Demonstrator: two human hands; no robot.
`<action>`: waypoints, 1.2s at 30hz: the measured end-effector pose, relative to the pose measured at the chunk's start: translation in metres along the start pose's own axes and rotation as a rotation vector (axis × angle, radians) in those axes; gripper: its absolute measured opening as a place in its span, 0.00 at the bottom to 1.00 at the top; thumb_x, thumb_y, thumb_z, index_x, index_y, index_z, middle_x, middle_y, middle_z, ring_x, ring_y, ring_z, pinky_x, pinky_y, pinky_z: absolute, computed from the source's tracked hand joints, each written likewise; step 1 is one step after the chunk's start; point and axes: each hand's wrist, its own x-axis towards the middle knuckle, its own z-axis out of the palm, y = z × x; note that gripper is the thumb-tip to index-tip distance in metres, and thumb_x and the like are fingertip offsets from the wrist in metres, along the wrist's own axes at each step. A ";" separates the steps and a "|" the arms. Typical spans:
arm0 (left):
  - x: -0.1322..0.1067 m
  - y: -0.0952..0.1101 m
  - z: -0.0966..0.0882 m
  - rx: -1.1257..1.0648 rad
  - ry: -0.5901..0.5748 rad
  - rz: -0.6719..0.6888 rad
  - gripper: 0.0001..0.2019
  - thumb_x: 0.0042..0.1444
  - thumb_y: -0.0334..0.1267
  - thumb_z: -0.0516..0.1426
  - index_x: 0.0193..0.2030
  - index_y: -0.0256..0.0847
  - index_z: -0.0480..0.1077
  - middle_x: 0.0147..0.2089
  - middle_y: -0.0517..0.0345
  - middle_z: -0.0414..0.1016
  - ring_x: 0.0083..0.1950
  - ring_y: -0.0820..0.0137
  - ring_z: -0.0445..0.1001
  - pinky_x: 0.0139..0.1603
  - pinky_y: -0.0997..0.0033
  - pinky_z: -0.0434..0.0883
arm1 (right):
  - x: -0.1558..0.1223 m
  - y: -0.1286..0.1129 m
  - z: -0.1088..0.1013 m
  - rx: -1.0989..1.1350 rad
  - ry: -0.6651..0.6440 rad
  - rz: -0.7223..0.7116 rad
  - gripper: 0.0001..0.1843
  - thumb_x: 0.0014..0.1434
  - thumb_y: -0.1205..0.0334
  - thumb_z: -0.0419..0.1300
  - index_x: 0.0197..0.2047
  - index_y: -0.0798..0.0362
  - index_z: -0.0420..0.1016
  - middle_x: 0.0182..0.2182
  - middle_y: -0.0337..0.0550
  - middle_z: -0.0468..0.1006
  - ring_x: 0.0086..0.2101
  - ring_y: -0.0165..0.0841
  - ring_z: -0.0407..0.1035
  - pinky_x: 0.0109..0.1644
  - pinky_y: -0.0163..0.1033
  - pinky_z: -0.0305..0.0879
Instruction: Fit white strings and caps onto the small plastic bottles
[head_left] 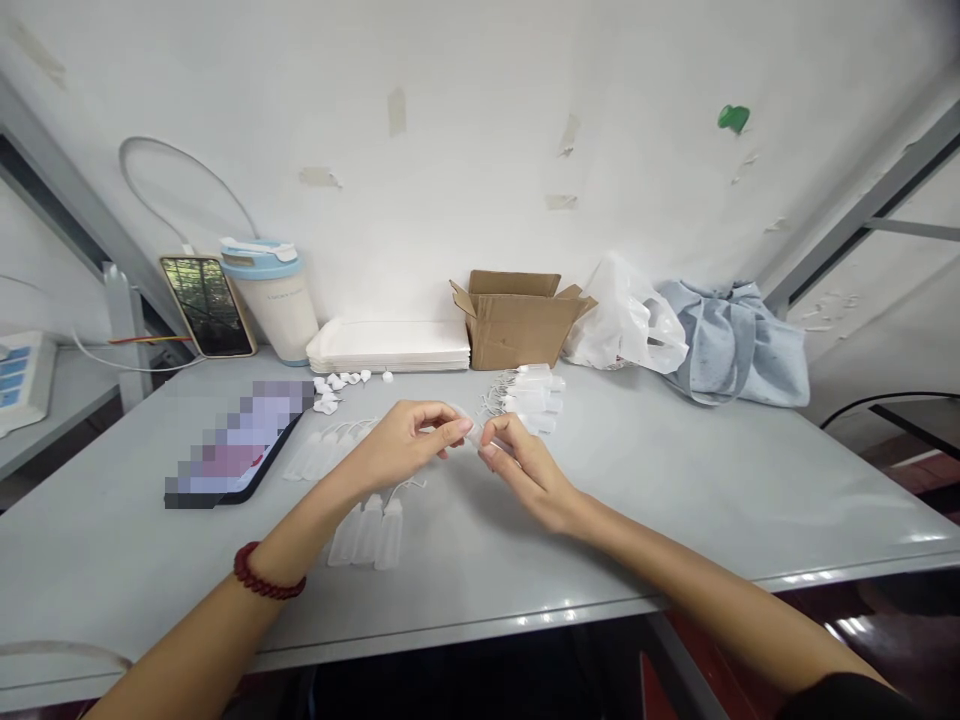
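My left hand (409, 440) and my right hand (534, 475) meet over the middle of the table. Between their fingertips is a small translucent plastic bottle (475, 434), mostly covered by the fingers. My right fingers are wrapped around its body, while my left thumb and fingers pinch its other end. Under my left forearm lie several clear bottles (388, 535) with thin ties at their necks. A row of similar bottles (319, 455) lies further left. Beyond my right hand is a group of tied bottles (536, 400).
Several small white caps (330, 403) lie near a large phone (247, 440). Along the wall stand another phone (210, 305), a tumbler (274, 310), stacked white trays (390, 345), an open cardboard box (517, 330), a plastic bag (622, 315) and a blue cloth bag (739, 340).
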 end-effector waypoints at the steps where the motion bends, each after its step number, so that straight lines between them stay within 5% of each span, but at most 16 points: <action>1: 0.000 0.000 0.000 0.019 -0.008 -0.005 0.15 0.56 0.48 0.54 0.32 0.38 0.73 0.31 0.58 0.72 0.32 0.71 0.71 0.36 0.69 0.70 | 0.000 -0.001 0.000 -0.001 -0.003 -0.001 0.03 0.65 0.63 0.45 0.38 0.51 0.56 0.24 0.33 0.57 0.24 0.27 0.51 0.29 0.34 0.49; 7: -0.002 0.004 -0.002 0.003 -0.079 0.042 0.12 0.55 0.45 0.55 0.33 0.38 0.74 0.36 0.55 0.74 0.35 0.69 0.72 0.40 0.67 0.71 | 0.000 -0.004 -0.001 0.040 -0.022 0.013 0.04 0.64 0.62 0.46 0.36 0.51 0.57 0.23 0.32 0.58 0.24 0.27 0.51 0.30 0.35 0.50; 13: -0.002 0.001 -0.002 -0.035 -0.073 0.063 0.10 0.54 0.42 0.56 0.37 0.39 0.74 0.39 0.56 0.74 0.38 0.68 0.73 0.44 0.66 0.71 | 0.005 -0.004 -0.002 0.552 -0.054 0.239 0.05 0.61 0.58 0.49 0.36 0.49 0.55 0.21 0.30 0.55 0.21 0.26 0.50 0.24 0.32 0.52; 16: -0.001 0.000 -0.001 -0.039 -0.055 0.053 0.10 0.54 0.43 0.56 0.36 0.39 0.73 0.38 0.56 0.74 0.37 0.69 0.72 0.42 0.67 0.71 | 0.006 -0.003 -0.001 0.621 -0.044 0.262 0.06 0.61 0.58 0.50 0.36 0.49 0.55 0.21 0.30 0.56 0.21 0.25 0.51 0.24 0.31 0.52; 24: -0.001 0.002 -0.004 -0.023 -0.126 -0.066 0.13 0.55 0.47 0.55 0.32 0.38 0.73 0.29 0.58 0.73 0.32 0.70 0.71 0.37 0.70 0.71 | 0.000 0.000 0.003 0.266 -0.003 0.108 0.06 0.62 0.57 0.49 0.38 0.50 0.55 0.22 0.32 0.61 0.24 0.27 0.56 0.27 0.33 0.54; 31: 0.000 -0.003 -0.008 -0.033 0.007 -0.059 0.15 0.54 0.49 0.55 0.30 0.37 0.72 0.28 0.59 0.71 0.30 0.71 0.70 0.35 0.70 0.70 | 0.001 0.016 0.007 -0.367 0.117 -0.171 0.14 0.64 0.60 0.47 0.53 0.53 0.58 0.33 0.47 0.71 0.28 0.33 0.63 0.32 0.40 0.63; 36: 0.001 -0.008 -0.007 -0.051 -0.064 -0.125 0.20 0.55 0.52 0.53 0.25 0.36 0.70 0.27 0.56 0.70 0.29 0.70 0.70 0.31 0.69 0.71 | 0.003 0.022 0.008 -0.498 0.163 -0.261 0.16 0.65 0.61 0.44 0.54 0.54 0.61 0.31 0.48 0.71 0.31 0.37 0.66 0.33 0.41 0.65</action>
